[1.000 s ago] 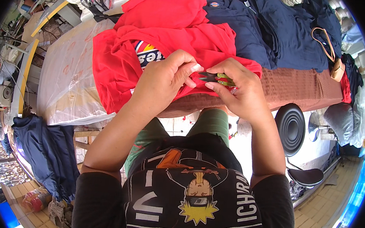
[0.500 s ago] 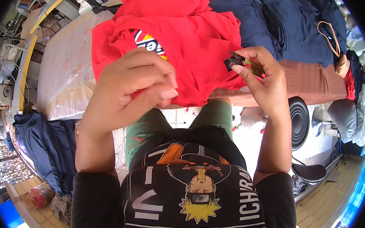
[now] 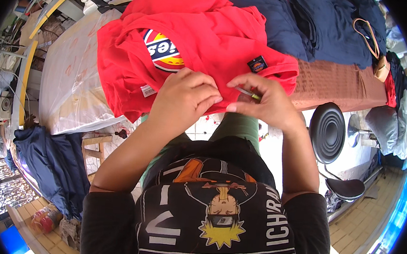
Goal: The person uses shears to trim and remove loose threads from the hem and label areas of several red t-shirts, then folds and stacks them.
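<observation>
A red garment [image 3: 210, 37] with a colourful round print and a small dark patch [image 3: 257, 64] on it lies over the table's near edge. My left hand [image 3: 187, 94] is closed in a pinch above its near edge; what is between the fingertips, if anything, is too small to make out. Facing it, my right hand [image 3: 270, 103] holds small thread snips [image 3: 249, 93], dark with a yellow-green part, partly hidden by the fingers. The right thumb and fingertips point toward the left hand, a small gap apart. A white label [image 3: 147, 90] shows on the garment beside my left wrist.
Dark navy garments [image 3: 288, 24] lie on the brown-covered table [image 3: 340, 87] at far right. Plastic-wrapped material [image 3: 68, 78] stands at left, above a hanging navy garment [image 3: 52, 163]. A round black stool seat [image 3: 327, 133] and a dark saddle-shaped seat [image 3: 345, 189] are at right.
My left hand has moved right and away from me, onto the garment's near edge. My right hand with the snips has come left and nearer, uncovering the dark patch. The red garment has shifted.
</observation>
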`<action>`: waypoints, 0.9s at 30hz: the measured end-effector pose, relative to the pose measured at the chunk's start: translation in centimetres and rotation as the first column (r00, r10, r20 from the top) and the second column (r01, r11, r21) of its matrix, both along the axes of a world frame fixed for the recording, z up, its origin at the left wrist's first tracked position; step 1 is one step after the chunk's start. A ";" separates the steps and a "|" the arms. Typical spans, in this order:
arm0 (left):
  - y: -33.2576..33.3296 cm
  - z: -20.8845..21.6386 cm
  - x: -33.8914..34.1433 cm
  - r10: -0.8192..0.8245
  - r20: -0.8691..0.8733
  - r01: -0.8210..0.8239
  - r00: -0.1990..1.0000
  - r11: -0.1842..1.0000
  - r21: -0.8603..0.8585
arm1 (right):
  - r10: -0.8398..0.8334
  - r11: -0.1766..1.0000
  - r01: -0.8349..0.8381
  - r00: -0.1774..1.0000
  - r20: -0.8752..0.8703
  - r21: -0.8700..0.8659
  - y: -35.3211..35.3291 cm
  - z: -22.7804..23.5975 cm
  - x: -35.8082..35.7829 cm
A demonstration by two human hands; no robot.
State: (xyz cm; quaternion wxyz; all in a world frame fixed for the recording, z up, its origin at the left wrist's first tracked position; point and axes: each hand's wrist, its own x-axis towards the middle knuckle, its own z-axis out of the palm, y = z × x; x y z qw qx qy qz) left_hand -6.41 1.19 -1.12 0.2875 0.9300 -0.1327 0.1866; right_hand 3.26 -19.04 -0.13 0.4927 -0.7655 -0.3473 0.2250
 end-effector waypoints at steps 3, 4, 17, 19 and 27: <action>0.5 1.5 0.3 0.031 -0.077 -0.049 0.997 0.966 -0.253 | 0.007 1.000 -0.007 0.999 -0.033 -0.019 0.8 -0.8 -0.9; 0.6 2.0 0.1 0.030 -0.188 -0.093 0.982 0.937 -0.336 | -0.016 1.000 0.015 1.000 0.012 0.024 1.1 -1.1 -0.9; -0.2 2.5 -0.2 -0.060 -0.361 -0.239 0.931 0.647 -0.724 | -0.034 0.996 0.012 0.969 0.244 0.088 1.0 2.2 -1.3; -0.2 2.7 -0.3 -0.045 -0.351 -0.225 0.935 0.691 -0.687 | -0.004 0.995 -0.014 0.984 0.178 0.103 0.5 2.6 -0.9; -0.5 2.6 -0.3 -0.006 -0.282 -0.165 0.959 0.800 -0.576 | 0.062 0.978 -0.058 0.998 -0.015 0.200 1.3 2.8 -0.5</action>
